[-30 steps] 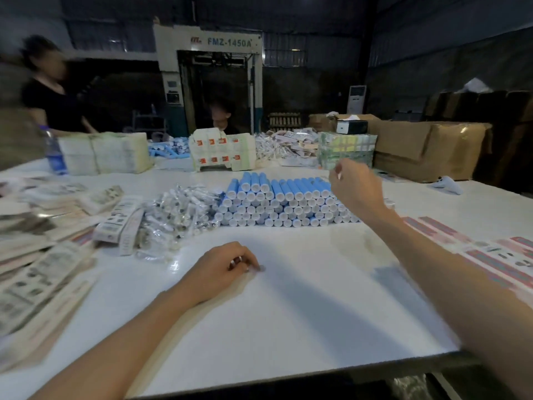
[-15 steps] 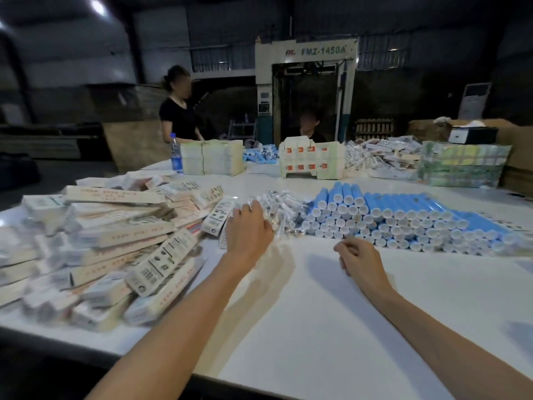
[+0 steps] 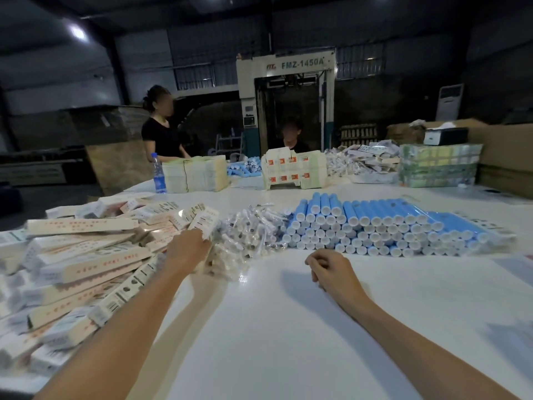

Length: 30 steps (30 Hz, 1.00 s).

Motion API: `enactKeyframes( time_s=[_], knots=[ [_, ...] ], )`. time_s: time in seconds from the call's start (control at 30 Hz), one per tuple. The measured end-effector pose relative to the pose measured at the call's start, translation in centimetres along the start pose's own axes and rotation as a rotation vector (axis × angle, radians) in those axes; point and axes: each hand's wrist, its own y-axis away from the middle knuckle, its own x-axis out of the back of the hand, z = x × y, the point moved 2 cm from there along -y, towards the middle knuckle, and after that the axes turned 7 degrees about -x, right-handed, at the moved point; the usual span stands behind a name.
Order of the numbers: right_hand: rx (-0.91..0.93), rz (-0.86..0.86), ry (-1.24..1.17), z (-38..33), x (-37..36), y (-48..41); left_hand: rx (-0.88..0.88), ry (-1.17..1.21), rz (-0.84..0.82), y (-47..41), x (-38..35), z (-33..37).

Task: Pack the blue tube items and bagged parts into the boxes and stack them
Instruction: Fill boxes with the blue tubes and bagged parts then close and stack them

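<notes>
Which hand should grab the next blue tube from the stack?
Right. The right hand lies just in front of the blue tube stack, loosely curled and apparently holding nothing. The left hand reaches into the bagged parts, farther from the tubes.

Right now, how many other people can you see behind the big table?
2. The standing person is far left, beside the water bottle; the seated person is behind the white carton stack. Others may be hidden.
</notes>
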Motion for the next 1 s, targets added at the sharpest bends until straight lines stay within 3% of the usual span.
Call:
enactKeyframes(
  time_s=[0.23,0.37,0.47,0.57,0.7,1.0],
  knots=[
    [0.02,-0.008,0.035,-0.2,-0.1,0.2,0.065,0.307,0.024,3.3,3.0,-1.3],
    [0.022,-0.01,0.034,-0.3,0.0,0.4,-0.012,0.548,-0.013,5.5,5.0,0.7],
    [0.027,-0.015,0.021,-0.4,0.0,0.6,-0.095,0.897,-0.137,6.7,6.0,3.5],
    [0.027,-0.025,0.0,-0.4,0.0,0.8,-0.062,1.31,-0.358,7.7,5.9,6.5],
    [0.023,-0.022,-0.017,-0.2,0.0,0.7,-0.174,1.496,-0.499,8.6,4.2,9.9],
    [0.04,0.059,0.027,-0.4,0.3,0.7,0.014,1.741,-0.376,9.6,-0.8,14.0]
  ],
)
